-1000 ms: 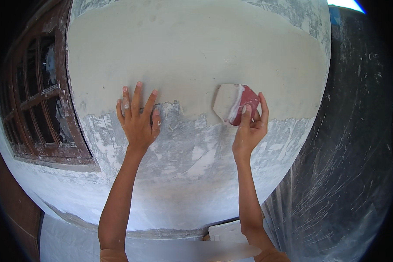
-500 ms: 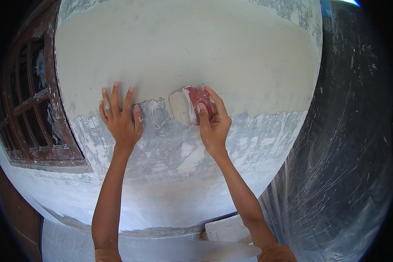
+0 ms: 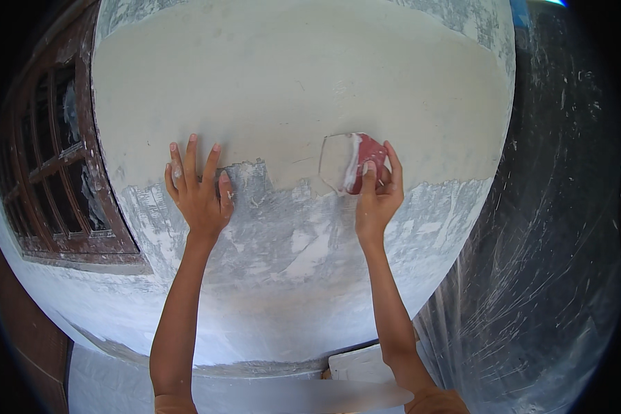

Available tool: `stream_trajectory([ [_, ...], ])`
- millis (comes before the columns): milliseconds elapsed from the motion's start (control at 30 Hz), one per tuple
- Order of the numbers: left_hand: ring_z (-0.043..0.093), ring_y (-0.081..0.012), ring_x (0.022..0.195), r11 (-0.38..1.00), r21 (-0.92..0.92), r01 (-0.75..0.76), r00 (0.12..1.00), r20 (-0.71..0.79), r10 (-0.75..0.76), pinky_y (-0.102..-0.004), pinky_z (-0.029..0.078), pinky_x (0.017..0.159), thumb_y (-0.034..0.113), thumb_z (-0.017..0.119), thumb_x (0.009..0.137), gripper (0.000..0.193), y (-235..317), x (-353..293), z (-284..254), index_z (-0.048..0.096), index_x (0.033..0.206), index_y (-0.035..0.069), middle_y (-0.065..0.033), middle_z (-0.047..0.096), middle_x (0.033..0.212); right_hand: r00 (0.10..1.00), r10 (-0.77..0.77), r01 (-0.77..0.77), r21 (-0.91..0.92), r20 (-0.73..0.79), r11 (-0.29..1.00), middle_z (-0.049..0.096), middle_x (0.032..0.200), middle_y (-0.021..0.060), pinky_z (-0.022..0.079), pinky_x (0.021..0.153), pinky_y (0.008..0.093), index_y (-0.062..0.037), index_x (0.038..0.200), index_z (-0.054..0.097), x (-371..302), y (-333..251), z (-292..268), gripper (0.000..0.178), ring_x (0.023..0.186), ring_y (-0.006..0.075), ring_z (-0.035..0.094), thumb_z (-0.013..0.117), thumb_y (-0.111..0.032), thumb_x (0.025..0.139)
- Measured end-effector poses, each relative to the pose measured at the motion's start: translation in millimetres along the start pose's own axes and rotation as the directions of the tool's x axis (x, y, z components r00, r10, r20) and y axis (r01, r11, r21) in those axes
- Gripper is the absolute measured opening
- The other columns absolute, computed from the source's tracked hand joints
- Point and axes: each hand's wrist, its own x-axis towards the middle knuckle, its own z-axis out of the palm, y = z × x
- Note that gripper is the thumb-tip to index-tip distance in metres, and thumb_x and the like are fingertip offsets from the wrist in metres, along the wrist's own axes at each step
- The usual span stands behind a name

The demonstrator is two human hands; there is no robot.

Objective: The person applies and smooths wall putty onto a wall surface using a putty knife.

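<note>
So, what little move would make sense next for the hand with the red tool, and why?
Perhaps a short leftward slide of the red-and-pale tool: the right hand holds it beside the ragged lower edge of the pale coat, and a grey notch cuts up into that coat between the tool and the spread left hand.

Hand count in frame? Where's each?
2. Left hand: fingers spread over the wall, left of centre, nothing held. Right hand: right of centre, gripping the red scraper, some fingers partly hidden. No other hands show.
</note>
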Motion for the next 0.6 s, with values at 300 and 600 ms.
stream_trajectory([
  [300, 0.023, -0.0357, 0.144, 1.0, 0.007, 0.02, 0.999, 0.039, -0.02, -0.0524, 0.015, 0.113, 0.032, 0.04, 0.097, 0.043, 0.2, 0.2, -0.6, 0.053, 0.136, 0.017, -0.0108, 0.038, 0.15, 0.958, -0.014, 0.034, -0.066, 0.285, 0.997, 0.069, 0.098, 0.013, 0.048, 0.077, 0.0226, -0.0008, 0.134, 0.052, -8.2, -25.7, 38.1, 0.039, 0.09, 0.0093, 0.061, 0.055, -0.004, 0.095],
  [600, 0.024, -0.036, 0.143, 0.999, -0.002, -0.035, 0.998, 0.058, 0.035, -0.0514, 0.014, 0.113, 0.031, 0.04, 0.097, 0.043, 3.7, -1.2, -2.1, 0.051, 0.137, 0.017, -0.0118, 0.038, 0.15, 0.991, -0.045, 0.035, 0.086, 0.127, 0.996, 0.067, 0.109, 0.0157, 0.05, 0.087, 0.0267, -0.0013, 0.135, 0.05, 4.5, -22.8, 18.0, 0.039, 0.099, 0.0152, 0.064, 0.054, -0.004, 0.096],
])
